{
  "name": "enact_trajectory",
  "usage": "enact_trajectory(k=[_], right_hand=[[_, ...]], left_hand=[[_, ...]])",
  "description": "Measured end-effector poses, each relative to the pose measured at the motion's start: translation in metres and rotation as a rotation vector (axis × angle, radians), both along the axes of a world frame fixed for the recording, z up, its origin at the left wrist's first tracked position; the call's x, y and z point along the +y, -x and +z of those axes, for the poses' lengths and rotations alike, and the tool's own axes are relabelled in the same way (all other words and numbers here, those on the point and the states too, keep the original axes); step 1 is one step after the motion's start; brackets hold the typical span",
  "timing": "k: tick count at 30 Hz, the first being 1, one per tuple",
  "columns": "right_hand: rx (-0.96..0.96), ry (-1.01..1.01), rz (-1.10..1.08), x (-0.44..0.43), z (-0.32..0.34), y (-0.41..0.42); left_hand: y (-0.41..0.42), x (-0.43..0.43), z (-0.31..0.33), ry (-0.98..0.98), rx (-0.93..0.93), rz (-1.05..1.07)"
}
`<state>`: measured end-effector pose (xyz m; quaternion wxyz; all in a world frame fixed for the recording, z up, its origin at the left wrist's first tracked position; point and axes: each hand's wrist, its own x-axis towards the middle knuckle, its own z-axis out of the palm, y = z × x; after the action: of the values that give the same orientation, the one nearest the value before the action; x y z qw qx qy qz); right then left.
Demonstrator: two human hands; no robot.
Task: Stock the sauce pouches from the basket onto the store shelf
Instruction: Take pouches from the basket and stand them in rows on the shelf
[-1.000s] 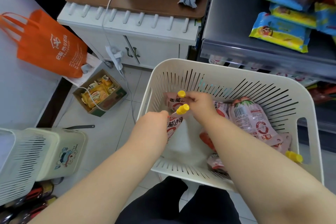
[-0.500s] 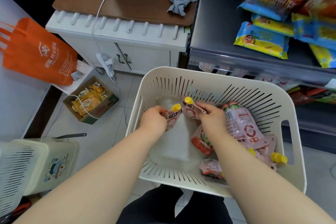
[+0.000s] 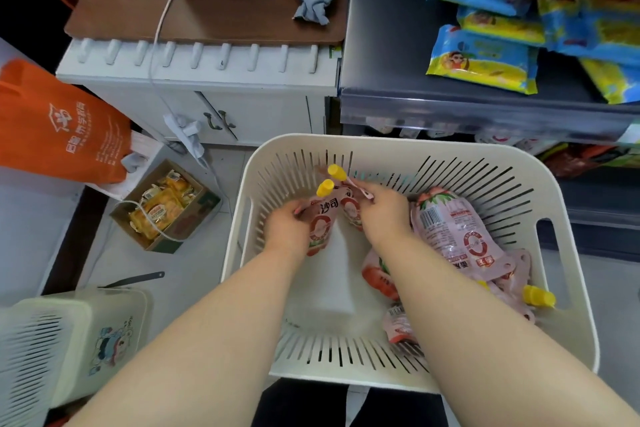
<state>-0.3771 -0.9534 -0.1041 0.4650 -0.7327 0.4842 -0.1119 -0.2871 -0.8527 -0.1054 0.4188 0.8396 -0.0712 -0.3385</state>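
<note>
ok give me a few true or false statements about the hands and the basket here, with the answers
1. The left hand grips the left pouch inside the basket. True.
2. The right hand is empty. False: it holds the right pouch.
3. The held pouches have red tops. False: their caps are yellow.
4. Several spare pouches lie at the basket's right side. True.
5. The orange bag lies on the shelf. False: it is far left, away from the shelf.
</note>
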Motion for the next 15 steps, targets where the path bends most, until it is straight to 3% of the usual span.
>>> enact_trajectory(k=[6, 11, 15], right_hand=[[-0.007, 0.034, -0.184, -0.006, 0.024, 0.022], [-0.196, 0.044, -0.307, -0.021, 0.085, 0.052], [-0.457, -0.024, -0.303, -0.037, 0.151, 0.081]], left_hand=[[0.007, -0.002, 0.028, 0.179, -0.029, -0.001], [0.000, -0.003, 0.081, 0.452, -0.021, -0.029], [0.008, -0.014, 0.141, 0.662, 0.009, -0.053]])
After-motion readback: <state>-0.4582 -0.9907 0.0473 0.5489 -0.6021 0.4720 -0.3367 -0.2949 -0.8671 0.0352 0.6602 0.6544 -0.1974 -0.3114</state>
